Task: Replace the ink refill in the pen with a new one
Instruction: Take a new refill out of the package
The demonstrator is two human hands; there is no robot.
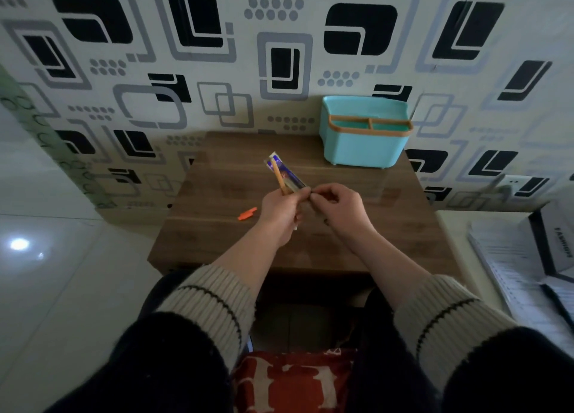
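Observation:
My left hand [279,213] grips an orange pen barrel [277,174] together with a blue-and-clear refill packet [287,173]; both stick up and away from the hand over the wooden table [217,226]. My right hand [337,207] pinches the packet's near end with fingertips touching those of the left hand. An orange pen cap [247,213] lies on the table just left of my left hand. What is inside the packet is too blurred to make out.
A turquoise desk organiser [365,145] with an orange rim stands at the table's back right against the patterned wall. Papers and a box [534,257] lie right of the table. Tiled floor is on the left.

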